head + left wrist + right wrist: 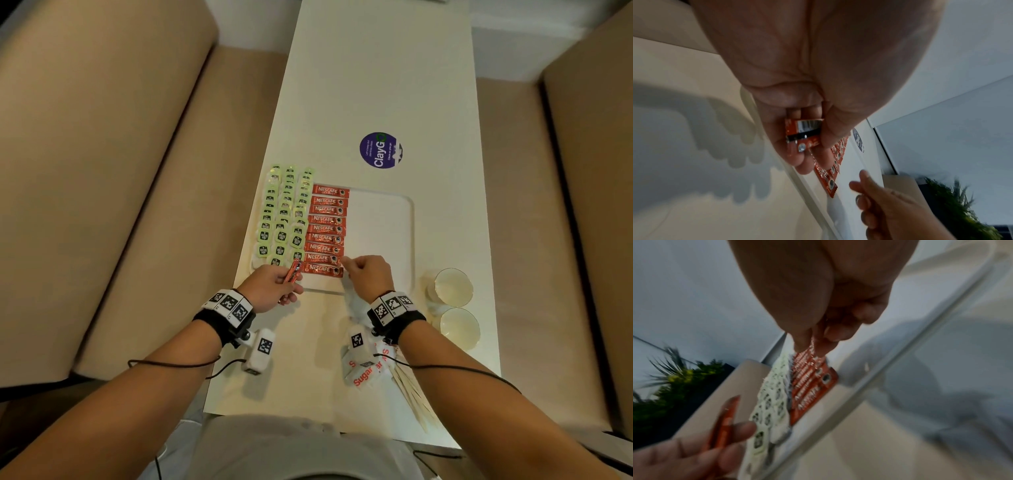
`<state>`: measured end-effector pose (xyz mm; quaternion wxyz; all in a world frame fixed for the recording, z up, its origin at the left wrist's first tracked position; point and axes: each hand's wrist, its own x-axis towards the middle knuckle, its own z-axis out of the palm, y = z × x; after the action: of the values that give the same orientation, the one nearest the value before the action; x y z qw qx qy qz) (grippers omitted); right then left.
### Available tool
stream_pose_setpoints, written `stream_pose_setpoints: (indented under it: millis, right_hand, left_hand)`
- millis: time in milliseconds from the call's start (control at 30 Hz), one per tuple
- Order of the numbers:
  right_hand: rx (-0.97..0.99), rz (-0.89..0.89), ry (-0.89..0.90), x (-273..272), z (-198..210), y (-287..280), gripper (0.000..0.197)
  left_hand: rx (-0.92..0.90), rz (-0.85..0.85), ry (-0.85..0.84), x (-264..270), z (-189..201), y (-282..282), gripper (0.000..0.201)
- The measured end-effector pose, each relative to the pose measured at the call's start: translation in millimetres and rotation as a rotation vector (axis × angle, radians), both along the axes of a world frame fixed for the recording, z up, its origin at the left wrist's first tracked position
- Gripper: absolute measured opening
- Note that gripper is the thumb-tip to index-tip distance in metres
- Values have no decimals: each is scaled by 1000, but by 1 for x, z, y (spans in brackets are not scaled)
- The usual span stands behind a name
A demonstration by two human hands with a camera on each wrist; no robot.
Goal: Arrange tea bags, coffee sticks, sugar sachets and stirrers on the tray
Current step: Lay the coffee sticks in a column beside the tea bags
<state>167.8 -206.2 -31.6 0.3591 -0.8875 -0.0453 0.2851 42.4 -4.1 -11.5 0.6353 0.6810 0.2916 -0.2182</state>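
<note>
- Laying out coffee sticks (325, 229): my right hand (368, 274) pinches the end of one of the nearest sticks in the row on the tray (409, 233), beside the tea bags (284, 216).
- My left hand (270, 287) grips the spare sticks (293, 270); I'd feed one across next.
- Sugar sachets (363, 373) and stirrers (411, 394) wait on the counter (376, 85), partly hidden by my wrist.
- How many spares I hold, I can't tell.
</note>
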Motion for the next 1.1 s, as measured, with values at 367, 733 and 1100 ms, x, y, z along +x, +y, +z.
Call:
stream_pose_setpoints:
  millis: [367, 733, 1100]
  right_hand:
    - [177, 335, 100, -11, 24, 25, 27]
    - [334, 179, 149, -8, 22, 12, 12]
    - [221, 126, 104, 1, 10, -2, 14]
  left_hand:
    - [166, -212, -83, 11, 10, -17, 18]
    - [114, 72, -119, 15, 18, 3, 12]
    - [204, 154, -124, 16, 9, 7, 16]
